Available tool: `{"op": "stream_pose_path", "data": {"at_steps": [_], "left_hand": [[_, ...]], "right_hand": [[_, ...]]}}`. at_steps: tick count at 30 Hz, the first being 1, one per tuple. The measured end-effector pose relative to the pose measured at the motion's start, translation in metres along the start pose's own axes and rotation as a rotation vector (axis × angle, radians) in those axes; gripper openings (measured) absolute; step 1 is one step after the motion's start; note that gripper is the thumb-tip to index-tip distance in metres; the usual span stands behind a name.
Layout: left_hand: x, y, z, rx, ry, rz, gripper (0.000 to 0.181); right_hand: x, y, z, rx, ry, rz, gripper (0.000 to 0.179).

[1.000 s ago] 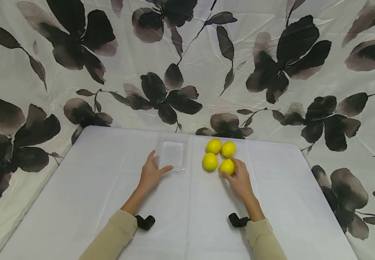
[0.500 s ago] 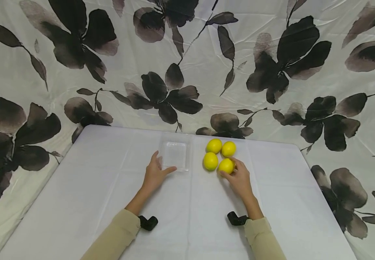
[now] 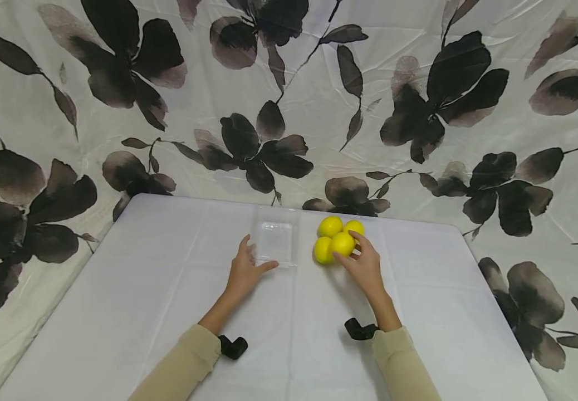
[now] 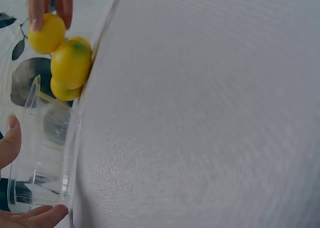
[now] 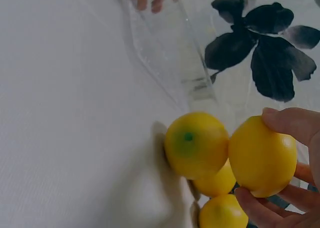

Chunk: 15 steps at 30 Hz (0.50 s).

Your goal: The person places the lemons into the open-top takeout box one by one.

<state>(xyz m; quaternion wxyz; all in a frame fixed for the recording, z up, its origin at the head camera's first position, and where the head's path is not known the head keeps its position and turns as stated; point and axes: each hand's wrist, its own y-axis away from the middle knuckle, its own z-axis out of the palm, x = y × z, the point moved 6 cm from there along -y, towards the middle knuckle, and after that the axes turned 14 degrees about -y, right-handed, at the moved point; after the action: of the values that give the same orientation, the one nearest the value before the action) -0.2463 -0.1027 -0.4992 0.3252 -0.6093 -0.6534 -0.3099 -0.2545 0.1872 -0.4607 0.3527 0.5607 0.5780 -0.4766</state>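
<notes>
My right hand point(image 3: 367, 266) grips a yellow lemon point(image 3: 343, 244) between thumb and fingers, holding it over the near side of three other lemons. In the right wrist view the gripped lemon point(image 5: 262, 156) stands beside a lemon with a green-tinted end point(image 5: 196, 145); whether they touch I cannot tell. Left of the lemons sits a clear plastic container point(image 3: 276, 243) with nothing visible in it. My left hand point(image 3: 244, 274) is spread round its near left corner, thumb along the near side and fingers at the left side. The left wrist view shows those fingers point(image 4: 42, 217) against the container's end.
A white cloth-covered table point(image 3: 179, 323) lies beneath everything. Behind its far edge hangs a floral curtain point(image 3: 339, 133). Both wrists carry black camera mounts, the left mount point(image 3: 234, 346) and the right mount point(image 3: 361, 328).
The right hand has raised its lemon and brought it slightly left and away from me, over the others. The left hand and the container have slid a little to the right.
</notes>
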Motion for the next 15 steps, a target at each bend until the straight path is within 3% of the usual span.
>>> {"op": "stream_pose_path", "data": {"at_steps": [5, 15], "left_hand": [[0.001, 0.001, 0.003, 0.008, -0.020, 0.010, 0.102], [0.004, 0.004, 0.005, 0.020, -0.024, 0.002, 0.102]], "right_hand": [[-0.014, -0.005, 0.016, -0.027, -0.020, -0.040, 0.067], [-0.040, -0.013, 0.064, -0.159, -0.052, -0.105, 0.067]]}}
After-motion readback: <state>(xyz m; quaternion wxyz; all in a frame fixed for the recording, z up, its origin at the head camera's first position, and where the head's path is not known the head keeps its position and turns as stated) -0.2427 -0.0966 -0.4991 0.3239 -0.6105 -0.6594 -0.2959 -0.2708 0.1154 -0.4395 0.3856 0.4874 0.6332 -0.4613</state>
